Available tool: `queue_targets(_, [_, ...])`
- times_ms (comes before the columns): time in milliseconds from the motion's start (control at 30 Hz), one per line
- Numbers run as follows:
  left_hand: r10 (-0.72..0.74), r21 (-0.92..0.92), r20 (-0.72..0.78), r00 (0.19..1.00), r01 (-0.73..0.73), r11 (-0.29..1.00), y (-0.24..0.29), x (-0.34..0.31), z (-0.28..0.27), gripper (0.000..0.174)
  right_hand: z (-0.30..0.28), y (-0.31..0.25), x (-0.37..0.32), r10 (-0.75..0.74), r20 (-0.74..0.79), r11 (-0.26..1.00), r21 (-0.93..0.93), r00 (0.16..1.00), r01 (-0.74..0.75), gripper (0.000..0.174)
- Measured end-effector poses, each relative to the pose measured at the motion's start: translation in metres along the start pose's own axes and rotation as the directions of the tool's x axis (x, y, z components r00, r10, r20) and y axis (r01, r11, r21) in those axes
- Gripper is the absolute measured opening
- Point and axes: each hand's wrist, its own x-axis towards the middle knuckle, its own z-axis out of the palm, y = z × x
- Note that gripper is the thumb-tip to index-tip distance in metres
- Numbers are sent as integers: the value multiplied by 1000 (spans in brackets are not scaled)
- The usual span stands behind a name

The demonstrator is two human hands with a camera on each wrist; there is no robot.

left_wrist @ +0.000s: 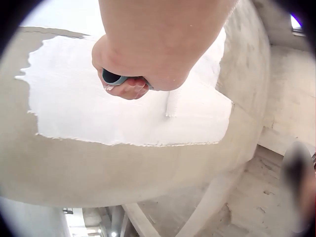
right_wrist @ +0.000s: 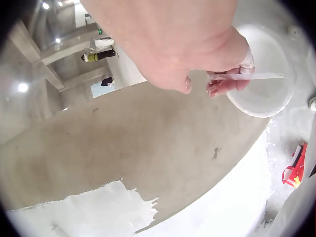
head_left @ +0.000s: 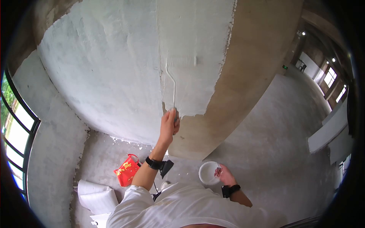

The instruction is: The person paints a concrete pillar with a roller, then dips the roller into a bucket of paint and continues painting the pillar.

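Observation:
In the head view my left hand point(head_left: 170, 124) grips the handle of a paint roller, its bent metal rod rising up the wall. The white roller sleeve point(head_left: 182, 60) lies against a stretch of white coating point(head_left: 201, 89) with a ragged edge. The end of the grey-green handle point(left_wrist: 112, 77) pokes out of the fist in the left wrist view. Lower right, my right hand point(head_left: 227, 176) holds a white bucket point(head_left: 205, 173). Its fingers curl round a thin white strip, seemingly the bucket's handle point(right_wrist: 264, 76), across the opening in the right wrist view.
Bare brown wall point(head_left: 247, 57) borders the coating on the right. A red bag point(head_left: 127, 171) and a rolled white sheet point(head_left: 97, 197) lie on the floor at left. A window point(head_left: 17, 140) is at far left. Far off, a person point(right_wrist: 98, 55) shows in the right wrist view.

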Motion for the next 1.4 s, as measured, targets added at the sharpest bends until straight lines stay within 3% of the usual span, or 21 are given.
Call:
queue_targets(100, [-60, 2, -17, 998, 60, 998, -30, -19, -13, 36, 3, 3, -1, 44, -27, 998, 51, 999, -42, 31])
queue_targets(167, [-76, -13, -24, 997, 76, 997, -42, -19, -21, 38, 1, 6, 9, 80, 40, 994, 66, 996, -82, 32])
queue_targets(267, [-47, -29, -20, 999, 46, 999, -27, -14, -16, 38, 4, 11, 13, 84, -10, 995, 63, 996, -84, 33])
queue_targets(600, [236, 0, 92, 967, -237, 971, 127, 49, 32, 37, -9, 14, 15, 96, -58, 991, 94, 994, -91, 35])
queue_targets(667, [253, 20, 99, 962, -256, 966, 154, 58, 42, 37, -7, 13, 9, 33, -76, 997, 78, 997, -27, 35])
queue_targets(833, [353, 45, 110, 929, -359, 932, 187, 70, 59, 36, -14, 11, 12, 65, -91, 991, 125, 994, -53, 35])
queue_targets(1000, [300, 49, 117, 947, -307, 950, 160, 68, 47, 36, -19, 9, 12, 62, -95, 983, 179, 993, -44, 35])
queue_targets(1067, [270, 48, 114, 956, -277, 960, 140, 66, 36, 37, -17, 10, 11, -104, -24, 995, -3, 994, 104, 36])
queue_targets(1167, [202, 81, 72, 977, -208, 975, 111, 52, 20, 38, -12, 9, 8, -127, 24, 991, -30, 992, 127, 36])
queue_targets(1400, [44, 66, -24, 999, -42, 997, 37, 13, -12, 39, 2, 8, 19, 32, -44, 999, 11, 999, -31, 35])
